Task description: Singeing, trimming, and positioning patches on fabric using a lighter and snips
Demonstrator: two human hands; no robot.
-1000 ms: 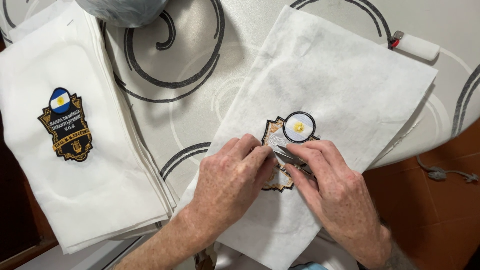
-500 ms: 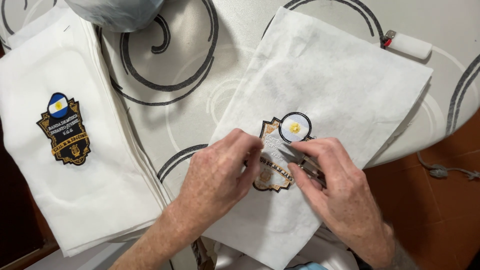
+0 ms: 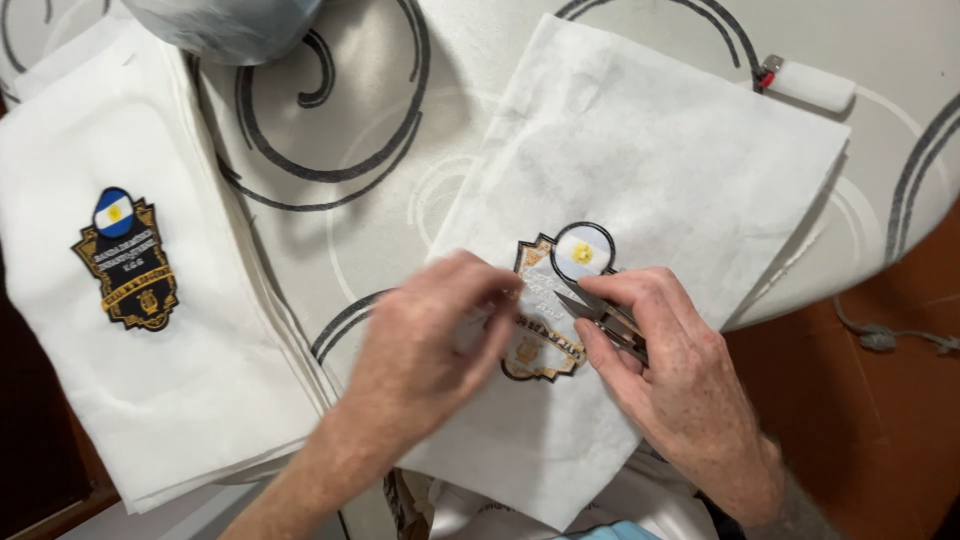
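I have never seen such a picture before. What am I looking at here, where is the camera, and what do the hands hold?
The camera sits on a person's head and looks down at that person's own bare hands. The right hand holds small metal snips, tips on an embroidered badge on a white fabric sheet. The left hand presses on that sheet beside the badge. To the left lies a stack of white sheets with a finished badge. All rests on a swirl-patterned table, with a white lighter near the far edge.

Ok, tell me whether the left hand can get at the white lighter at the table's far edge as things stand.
Probably yes. The left hand rests on the embroidered badge, holding nothing visible, and only flat white fabric lies between it and the lighter; it would be a long stretch.
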